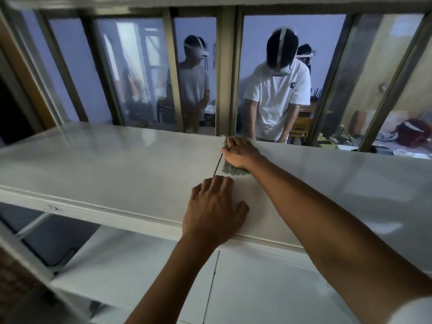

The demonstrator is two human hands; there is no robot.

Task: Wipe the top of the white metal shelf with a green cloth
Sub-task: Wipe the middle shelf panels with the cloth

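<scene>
The white metal shelf top [117, 164] runs across the view, with a thin dark seam at its middle. My right hand [242, 153] reaches to the far edge of the top and presses down on a green cloth [230, 169], which shows beneath the palm and at the fingertips. My left hand [214, 210] lies flat on the top near its front edge, fingers slightly apart and holding nothing, just in front of the cloth.
A glass window with metal frames [224, 73] stands right behind the shelf; people wearing headsets are beyond it. A lower white shelf board [145, 272] lies under the top. The shelf's front rail [70, 208] crosses at the left.
</scene>
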